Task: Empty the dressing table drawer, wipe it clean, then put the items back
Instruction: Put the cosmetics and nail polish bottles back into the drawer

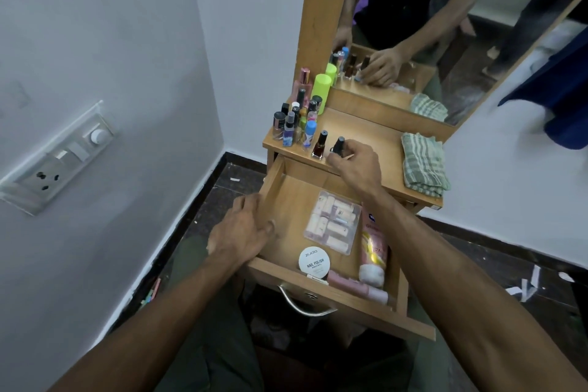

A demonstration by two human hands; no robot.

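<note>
Now right grip (351, 165) pinching nail polish bottle (339, 147) on tabletop (375, 140), left grip (241, 229) flat on drawer (273, 181) edge.

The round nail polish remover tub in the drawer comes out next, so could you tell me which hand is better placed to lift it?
Probably the left hand: it rests open on the drawer side wall near the tub, while the right hand grips a bottle on the tabletop.

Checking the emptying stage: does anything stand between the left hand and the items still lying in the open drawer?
Nothing visible does. The left hand rests on the drawer's left wall; bare drawer floor lies between it and the nail polish remover tub and clear packet. The right hand holds a bottle on the tabletop, its forearm crossing only the drawer's right side.
</note>
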